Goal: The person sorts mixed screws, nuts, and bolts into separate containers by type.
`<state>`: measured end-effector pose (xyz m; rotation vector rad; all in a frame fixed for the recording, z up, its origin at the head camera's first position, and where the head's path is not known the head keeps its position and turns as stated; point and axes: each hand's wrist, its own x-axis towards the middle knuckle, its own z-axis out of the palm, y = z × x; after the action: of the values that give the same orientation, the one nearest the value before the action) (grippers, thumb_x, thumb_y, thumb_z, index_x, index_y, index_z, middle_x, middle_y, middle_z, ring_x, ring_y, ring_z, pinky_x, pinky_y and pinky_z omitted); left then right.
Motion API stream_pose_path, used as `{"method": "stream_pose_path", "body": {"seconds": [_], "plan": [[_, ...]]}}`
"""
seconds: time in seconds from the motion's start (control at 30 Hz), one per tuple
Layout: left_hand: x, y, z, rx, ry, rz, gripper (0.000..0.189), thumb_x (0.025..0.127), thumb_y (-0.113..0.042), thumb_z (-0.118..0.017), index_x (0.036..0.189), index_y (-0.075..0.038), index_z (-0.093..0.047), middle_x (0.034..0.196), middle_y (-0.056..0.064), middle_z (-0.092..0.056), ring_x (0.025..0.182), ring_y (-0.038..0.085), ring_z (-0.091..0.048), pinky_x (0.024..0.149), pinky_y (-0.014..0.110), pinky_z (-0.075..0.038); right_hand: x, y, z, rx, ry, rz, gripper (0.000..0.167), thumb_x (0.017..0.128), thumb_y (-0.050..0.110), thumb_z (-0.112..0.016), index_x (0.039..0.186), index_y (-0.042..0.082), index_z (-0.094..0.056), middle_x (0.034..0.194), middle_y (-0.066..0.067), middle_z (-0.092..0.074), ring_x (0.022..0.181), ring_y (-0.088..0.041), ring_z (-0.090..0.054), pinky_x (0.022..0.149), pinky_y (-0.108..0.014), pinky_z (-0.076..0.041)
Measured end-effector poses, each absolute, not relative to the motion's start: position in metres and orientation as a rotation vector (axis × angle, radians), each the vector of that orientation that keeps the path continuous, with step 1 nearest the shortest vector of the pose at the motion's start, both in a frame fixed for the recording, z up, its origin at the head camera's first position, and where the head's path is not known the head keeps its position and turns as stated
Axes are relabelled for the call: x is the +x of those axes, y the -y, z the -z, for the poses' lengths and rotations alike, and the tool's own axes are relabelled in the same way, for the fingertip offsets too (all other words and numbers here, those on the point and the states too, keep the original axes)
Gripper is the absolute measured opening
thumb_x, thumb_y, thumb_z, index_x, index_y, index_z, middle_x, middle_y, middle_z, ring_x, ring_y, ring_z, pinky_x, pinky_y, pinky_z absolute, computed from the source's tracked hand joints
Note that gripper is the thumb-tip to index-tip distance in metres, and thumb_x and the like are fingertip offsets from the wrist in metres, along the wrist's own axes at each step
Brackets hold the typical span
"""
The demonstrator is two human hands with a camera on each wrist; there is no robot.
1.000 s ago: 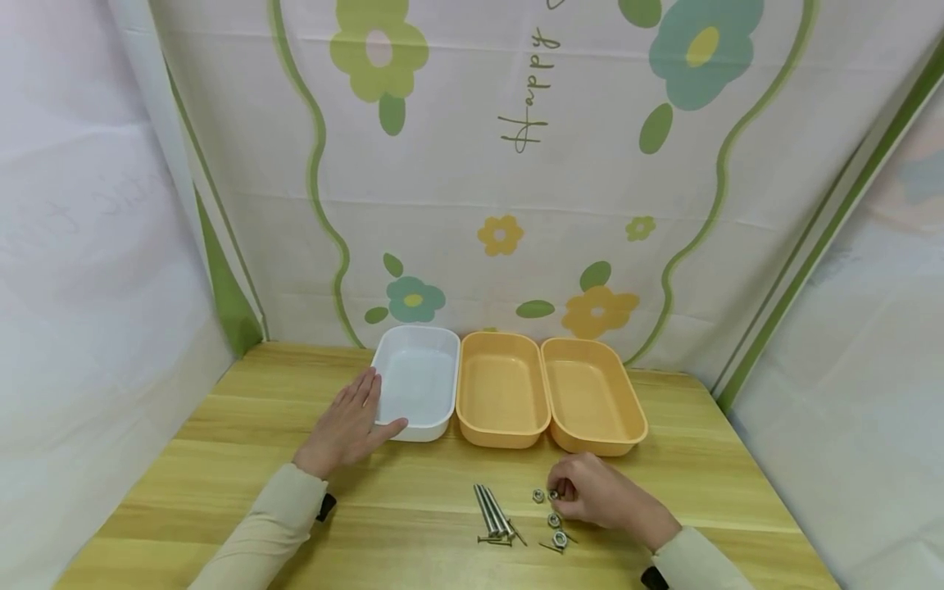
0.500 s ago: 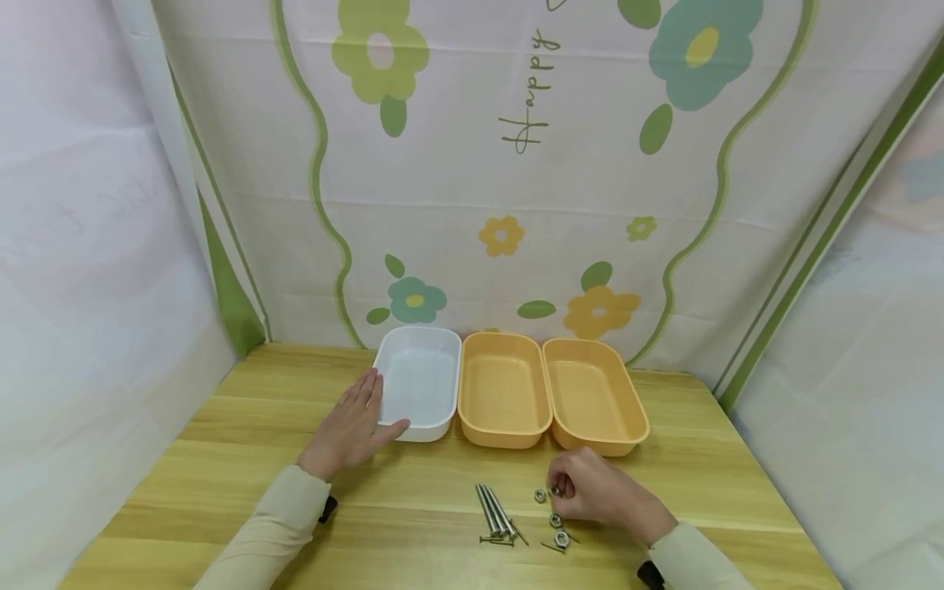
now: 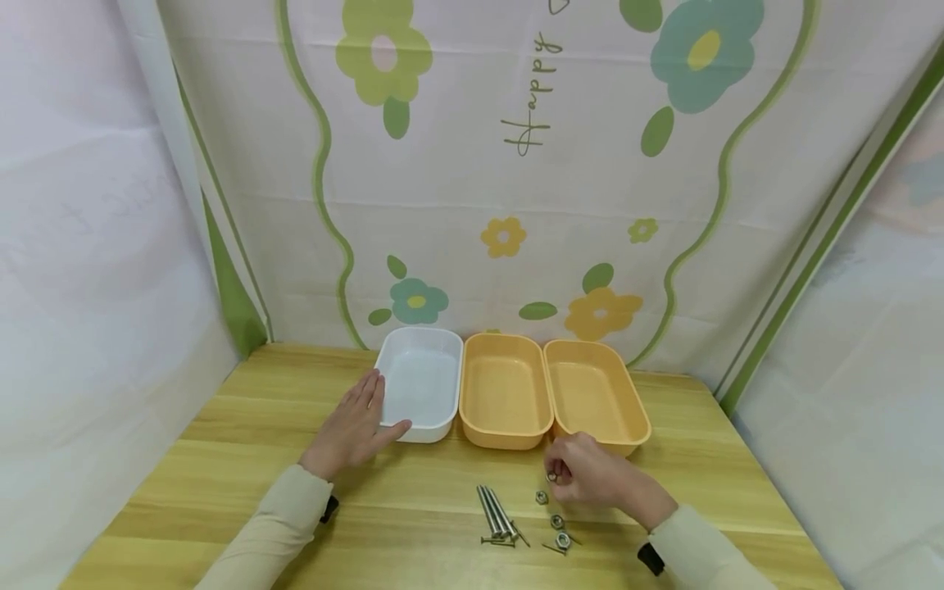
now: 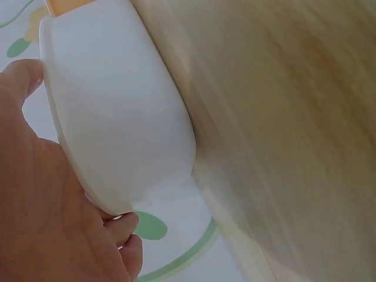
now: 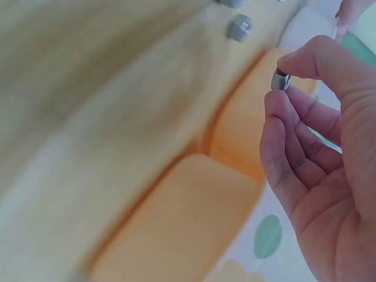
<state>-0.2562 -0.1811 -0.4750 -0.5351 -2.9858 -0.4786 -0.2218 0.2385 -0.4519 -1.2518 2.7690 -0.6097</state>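
My right hand (image 3: 596, 474) pinches a small metal hex nut (image 5: 281, 80) between thumb and fingertips. It is just off the table, near the front edge of the right-hand orange tray (image 3: 596, 401). My left hand (image 3: 347, 432) rests at the near left corner of the white tray (image 3: 424, 429), fingers along its left side and thumb on the front rim. In the left wrist view, that thumb touches the rim of the tray (image 4: 117, 106). On the table below my right hand lie a hex nut (image 3: 542, 497), another nut (image 3: 557, 521) and a larger nut (image 3: 564, 540).
Several long bolts (image 3: 496, 512) lie left of the nuts, with thin screws (image 3: 498, 542) across their lower end. Another thin screw (image 3: 554, 548) lies by the larger nut. A middle orange tray (image 3: 506, 433) stands between the outer trays. Behind them hangs a flowered cloth (image 3: 442, 164).
My right hand has picked up a nut from the table and moved it up toward the orange trays. The left hand holds its place at the white tray.
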Motion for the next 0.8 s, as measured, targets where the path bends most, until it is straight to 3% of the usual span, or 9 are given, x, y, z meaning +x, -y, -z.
{"method": "stream_pose_path", "body": {"seconds": [0.23, 0.53, 0.8], "plan": [[-0.256, 0.181, 0.476, -0.531, 2.980, 0.486, 0.103, 0.105, -0.066, -0.047, 0.160, 0.017, -0.021, 0.172, 0.034, -0.016, 0.162, 0.049, -0.018, 0.130, 0.063, -0.024, -0.226, -0.227, 0.423, -1.289, -2.807, 0.454, 0.011, 0.086, 0.006, -0.077, 0.086, 0.016, -0.071, 0.079, 0.008, -0.065, 0.069, 0.001, -0.058, 0.061, -0.013, -0.049], [-0.255, 0.181, 0.474, -0.528, 2.990, 0.481, 0.102, 0.105, -0.065, -0.047, 0.160, 0.017, -0.021, 0.172, 0.034, -0.016, 0.162, 0.049, -0.017, 0.130, 0.062, -0.023, -0.237, -0.203, 0.396, -1.371, -2.824, 0.372, 0.014, 0.083, 0.006, -0.078, 0.080, 0.015, -0.067, 0.074, 0.005, -0.061, 0.066, 0.002, -0.047, 0.060, -0.014, -0.045], [-0.254, 0.181, 0.473, -0.535, 2.984, 0.484, 0.102, 0.105, -0.064, -0.047, 0.160, 0.018, -0.021, 0.172, 0.034, -0.017, 0.162, 0.049, -0.017, 0.130, 0.062, -0.023, -0.258, -0.171, 0.375, -1.375, -2.802, 0.321, 0.007, 0.084, 0.008, -0.077, 0.085, 0.013, -0.073, 0.080, 0.005, -0.067, 0.070, -0.003, -0.056, 0.064, -0.015, -0.050]]}}
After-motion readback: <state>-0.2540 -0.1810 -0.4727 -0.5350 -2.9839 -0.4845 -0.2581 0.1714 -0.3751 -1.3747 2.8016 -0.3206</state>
